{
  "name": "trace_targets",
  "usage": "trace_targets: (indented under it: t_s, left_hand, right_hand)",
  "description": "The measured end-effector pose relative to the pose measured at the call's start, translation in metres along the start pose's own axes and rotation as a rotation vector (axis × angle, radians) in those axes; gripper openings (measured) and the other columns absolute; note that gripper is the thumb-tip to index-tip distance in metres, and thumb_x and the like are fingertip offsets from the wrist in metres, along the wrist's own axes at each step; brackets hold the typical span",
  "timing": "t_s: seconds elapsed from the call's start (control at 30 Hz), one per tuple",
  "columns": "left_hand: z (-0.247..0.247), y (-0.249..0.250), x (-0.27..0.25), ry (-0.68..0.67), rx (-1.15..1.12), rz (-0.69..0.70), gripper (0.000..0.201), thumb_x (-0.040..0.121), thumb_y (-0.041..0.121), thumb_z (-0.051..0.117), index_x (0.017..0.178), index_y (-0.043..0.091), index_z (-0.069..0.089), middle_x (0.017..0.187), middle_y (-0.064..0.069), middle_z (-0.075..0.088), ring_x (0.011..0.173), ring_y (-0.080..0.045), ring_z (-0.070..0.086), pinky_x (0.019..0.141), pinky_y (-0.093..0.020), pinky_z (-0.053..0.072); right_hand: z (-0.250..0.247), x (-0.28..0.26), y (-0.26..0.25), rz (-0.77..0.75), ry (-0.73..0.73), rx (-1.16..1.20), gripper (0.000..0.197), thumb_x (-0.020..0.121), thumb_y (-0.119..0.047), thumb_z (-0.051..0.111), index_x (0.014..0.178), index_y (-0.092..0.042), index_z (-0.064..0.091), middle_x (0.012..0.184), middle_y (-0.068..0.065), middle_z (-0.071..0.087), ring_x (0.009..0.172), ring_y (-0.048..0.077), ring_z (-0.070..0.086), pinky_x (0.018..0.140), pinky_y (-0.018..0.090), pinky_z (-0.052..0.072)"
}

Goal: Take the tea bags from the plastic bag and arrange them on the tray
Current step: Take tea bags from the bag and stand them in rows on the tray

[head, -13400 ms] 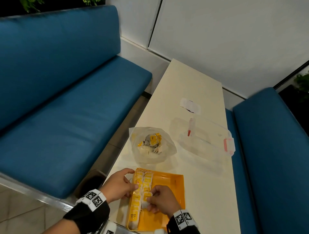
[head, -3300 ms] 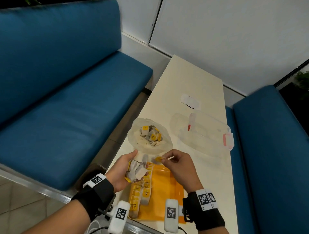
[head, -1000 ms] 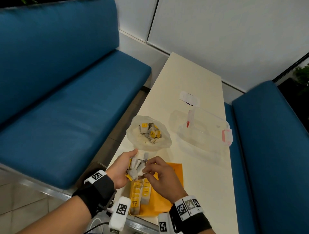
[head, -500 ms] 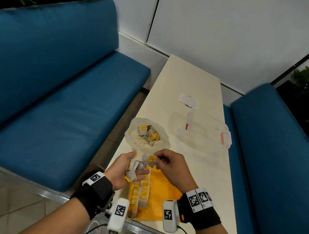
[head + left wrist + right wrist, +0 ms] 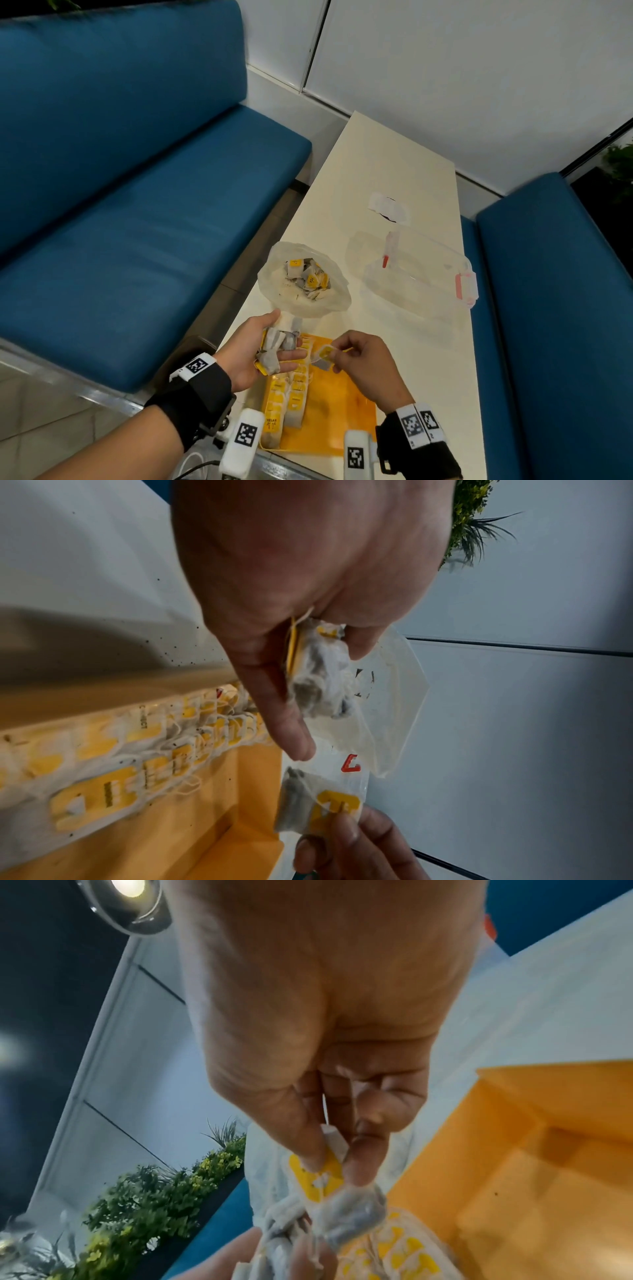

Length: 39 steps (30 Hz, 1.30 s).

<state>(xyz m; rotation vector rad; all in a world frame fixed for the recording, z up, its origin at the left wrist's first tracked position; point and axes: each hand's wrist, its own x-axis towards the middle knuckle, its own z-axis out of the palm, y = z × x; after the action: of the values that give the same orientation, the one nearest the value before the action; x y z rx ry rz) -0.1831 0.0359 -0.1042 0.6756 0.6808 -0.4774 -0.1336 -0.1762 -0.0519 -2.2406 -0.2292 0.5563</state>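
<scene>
My left hand (image 5: 270, 346) is held palm up over the tray's far left corner and cups a bunch of tea bags (image 5: 279, 342) (image 5: 318, 674), fingers curled round them. My right hand (image 5: 346, 353) pinches one tea bag (image 5: 323, 356) (image 5: 329, 1183) (image 5: 318, 807) by its yellow tag between thumb and forefinger, just right of the left hand. The orange tray (image 5: 346, 411) (image 5: 514, 1150) lies at the table's near edge with two rows of tea bags (image 5: 291, 394) (image 5: 137, 764) along its left side. The clear plastic bag (image 5: 301, 277) stands open beyond the tray with several tea bags inside.
A clear plastic box (image 5: 421, 270) with pink latches sits right of the bag, with a small white packet (image 5: 388, 207) behind it. The cream table (image 5: 394, 154) is narrow. Blue benches (image 5: 137, 205) flank both sides.
Over the last second my right hand pulled one tea bag out of the bunch in my left hand and moved it right and slightly down. The left hand stayed in place.
</scene>
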Motion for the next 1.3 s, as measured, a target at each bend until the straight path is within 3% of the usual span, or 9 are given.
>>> trace_targets:
  t_s: [0.17, 0.27, 0.4, 0.57, 0.7, 0.83, 1.0, 1.3]
  left_hand:
    - [0.005, 0.000, -0.003, 0.008, 0.020, 0.007, 0.057, 0.104, 0.050, 0.044, 0.120, 0.002, 0.069, 0.106, -0.019, 0.075, 0.102, -0.036, 0.074, 0.076, -0.042, 0.061]
    - [0.005, 0.000, -0.003, 0.015, 0.023, 0.010, 0.057, 0.104, 0.050, 0.043, 0.120, 0.002, 0.070, 0.106, -0.019, 0.075, 0.101, -0.035, 0.075, 0.078, -0.043, 0.060]
    - [0.005, -0.001, -0.004, 0.019, 0.030, 0.019, 0.057, 0.105, 0.050, 0.042, 0.118, 0.002, 0.070, 0.104, -0.017, 0.075, 0.100, -0.035, 0.075, 0.085, -0.046, 0.057]
    - [0.005, -0.002, -0.005, 0.026, 0.038, 0.024, 0.058, 0.105, 0.051, 0.042, 0.119, 0.002, 0.070, 0.103, -0.017, 0.076, 0.101, -0.035, 0.075, 0.081, -0.044, 0.058]
    - [0.006, -0.002, -0.007, 0.025, 0.043, 0.026, 0.056, 0.105, 0.050, 0.042, 0.120, 0.003, 0.070, 0.105, -0.017, 0.075, 0.102, -0.035, 0.074, 0.080, -0.044, 0.058]
    - [0.006, -0.002, -0.007, 0.019, 0.049, 0.029, 0.056, 0.106, 0.050, 0.041, 0.119, 0.003, 0.070, 0.104, -0.016, 0.075, 0.104, -0.035, 0.073, 0.086, -0.046, 0.057]
    - [0.005, -0.005, -0.007, 0.012, 0.060, 0.026, 0.056, 0.106, 0.051, 0.041, 0.120, 0.005, 0.070, 0.106, -0.016, 0.075, 0.110, -0.036, 0.071, 0.092, -0.048, 0.055]
    - [0.004, -0.006, -0.008, 0.018, 0.070, 0.029, 0.057, 0.106, 0.051, 0.040, 0.124, 0.005, 0.069, 0.111, -0.016, 0.076, 0.108, -0.035, 0.073, 0.078, -0.043, 0.059]
  right_hand:
    - [0.010, -0.009, 0.019, 0.064, -0.112, -0.023, 0.004, 0.089, -0.009, 0.067, 0.086, -0.007, 0.065, 0.076, 0.012, 0.072, 0.063, 0.015, 0.069, 0.057, 0.021, 0.050]
    - [0.023, -0.017, 0.030, 0.129, -0.208, -0.049, 0.003, 0.092, -0.010, 0.064, 0.088, -0.010, 0.063, 0.069, 0.004, 0.069, 0.062, 0.011, 0.069, 0.050, 0.016, 0.044]
    - [0.043, -0.025, 0.041, 0.216, -0.342, -0.095, 0.010, 0.090, -0.010, 0.063, 0.086, -0.019, 0.062, 0.063, 0.000, 0.068, 0.060, 0.013, 0.070, 0.048, 0.023, 0.047]
    - [0.060, -0.025, 0.041, 0.295, -0.410, -0.138, 0.014, 0.088, -0.009, 0.062, 0.085, -0.022, 0.061, 0.069, 0.005, 0.072, 0.058, 0.014, 0.070, 0.051, 0.028, 0.051]
    - [0.071, -0.021, 0.043, 0.306, -0.397, -0.195, 0.014, 0.087, -0.010, 0.062, 0.086, -0.024, 0.061, 0.073, 0.009, 0.073, 0.053, 0.017, 0.067, 0.052, 0.030, 0.053]
    - [0.080, -0.021, 0.047, 0.280, -0.316, -0.224, 0.010, 0.085, -0.015, 0.062, 0.081, -0.025, 0.061, 0.080, 0.011, 0.075, 0.064, 0.025, 0.073, 0.060, 0.037, 0.058]
    - [0.085, -0.022, 0.045, 0.322, -0.251, -0.159, 0.010, 0.087, -0.010, 0.060, 0.083, -0.019, 0.058, 0.079, 0.010, 0.070, 0.062, 0.025, 0.074, 0.050, 0.032, 0.055]
    - [0.089, -0.018, 0.044, 0.300, -0.176, -0.212, 0.013, 0.081, -0.012, 0.060, 0.077, -0.023, 0.056, 0.082, 0.011, 0.070, 0.064, 0.028, 0.073, 0.061, 0.046, 0.062]
